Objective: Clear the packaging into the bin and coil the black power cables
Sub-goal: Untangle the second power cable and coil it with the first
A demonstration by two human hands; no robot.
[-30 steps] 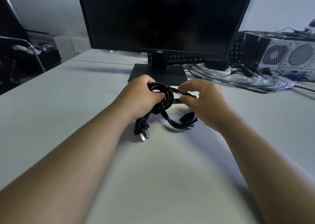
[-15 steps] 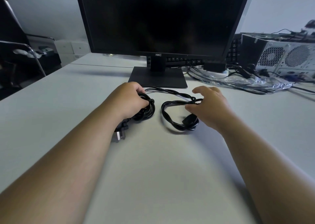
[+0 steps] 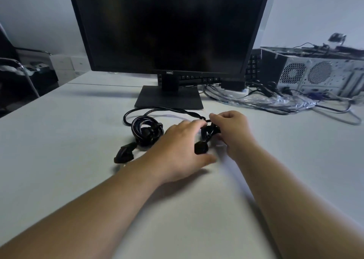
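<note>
**A:** How far is the task, if we start from the near side?

**B:** On the counter (image 3: 59,160) the left hand (image 3: 177,150) reaches to the right with stretched fingers and a spread thumb, so I judge it open. The right hand (image 3: 234,134) has curled fingers that pinch a small bundle of the black power cable (image 3: 209,131), and its connector (image 3: 201,148) hangs below. To the left, one part lies as a coil (image 3: 146,130) beside the wall plug (image 3: 124,155). A loose loop runs on the far side, in front of the monitor (image 3: 169,26). So the coiling is about half done, I think.

**A:** And the packaging?

**B:** The clear plastic packaging (image 3: 287,101) lies far right, near the computer case (image 3: 319,75), mixed with other cables. That step is not yet done.

**A:** What is hard to see?

**B:** The left fingertips are blurred, so I cannot tell if they touch the cable. No bin is in view. How many cables lie in the plastic, I cannot count.
</note>
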